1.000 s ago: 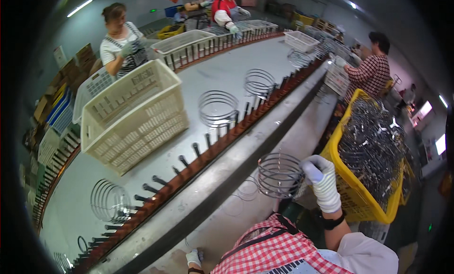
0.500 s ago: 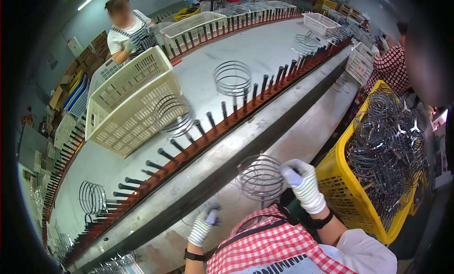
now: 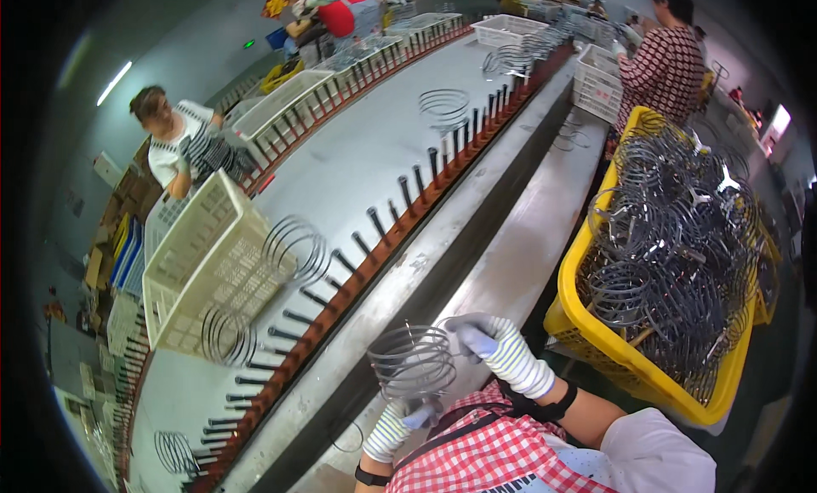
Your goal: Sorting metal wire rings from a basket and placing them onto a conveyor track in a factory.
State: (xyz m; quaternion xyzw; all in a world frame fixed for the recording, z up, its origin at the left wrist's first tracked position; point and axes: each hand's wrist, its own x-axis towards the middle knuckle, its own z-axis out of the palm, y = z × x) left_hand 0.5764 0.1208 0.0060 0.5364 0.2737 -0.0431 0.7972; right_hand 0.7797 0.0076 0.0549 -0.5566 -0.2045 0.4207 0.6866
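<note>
A dark round frame of stacked wire rings (image 3: 413,363) is held over the near metal ledge, in front of my checked apron. My left hand (image 3: 400,427), in a striped, grey-tipped glove, closes on the underside of the wire frame. At its right rim, the curled fingers of my gloved right hand (image 3: 495,344) grip the rings. The exact hold of the fingertips is partly hidden. A thin loose ring (image 3: 347,436) lies on the ledge beside my left hand.
Black-tipped pegs on a brown rail (image 3: 332,301) run along the table (image 3: 362,152); some carry wire frames. A white crate (image 3: 191,280) stands left. To my right, a yellow basket (image 3: 562,323) is heaped with wire frames. Several people work around the table.
The wire frame and my right hand have moved down and left. My left hand has come up to the frame's underside and closed on it. Frames on the pegs have shifted along.
</note>
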